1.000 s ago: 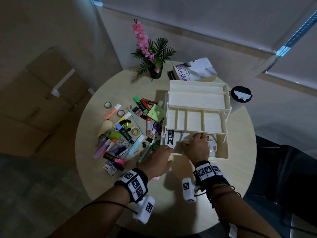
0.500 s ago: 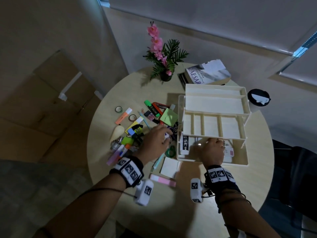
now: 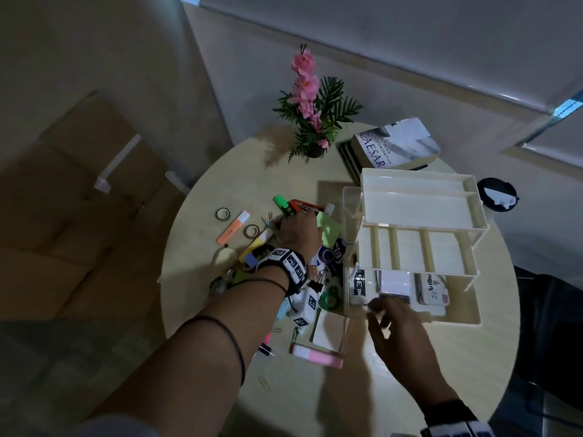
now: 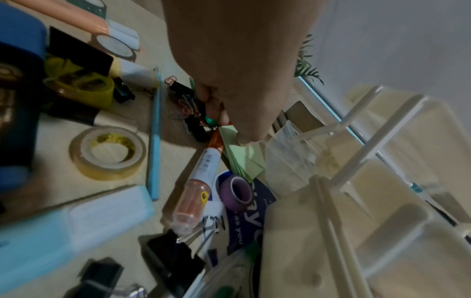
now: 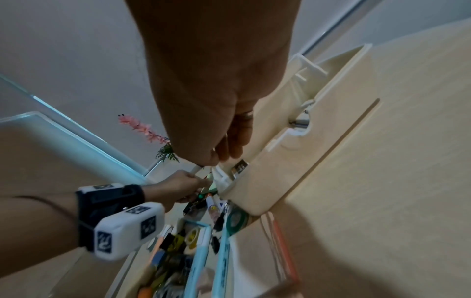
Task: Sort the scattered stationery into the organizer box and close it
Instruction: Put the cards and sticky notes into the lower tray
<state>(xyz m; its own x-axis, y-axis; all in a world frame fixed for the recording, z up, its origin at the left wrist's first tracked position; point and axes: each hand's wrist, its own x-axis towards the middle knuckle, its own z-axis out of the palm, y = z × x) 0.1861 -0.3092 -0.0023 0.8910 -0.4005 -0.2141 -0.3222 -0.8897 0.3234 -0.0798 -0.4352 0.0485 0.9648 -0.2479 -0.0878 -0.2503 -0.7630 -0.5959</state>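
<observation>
The left hand [image 3: 298,230] reached into the far stationery pile [image 3: 271,247], fingers curled down among clips and pens, though what it gripped could not be told; the right hand [image 3: 399,329] hovered relaxed, holding nothing, at the organizer box's [image 3: 467,316] near edge. Lifting one item cleanly would probably avoid dragging its neighbours. The cream box stood open on the table's right, tiers fanned out and mostly bare.

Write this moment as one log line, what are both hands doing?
left hand: reaching into scattered stationery pile | right hand: open, beside cream plastic organizer box | box: open, trays raised
</observation>
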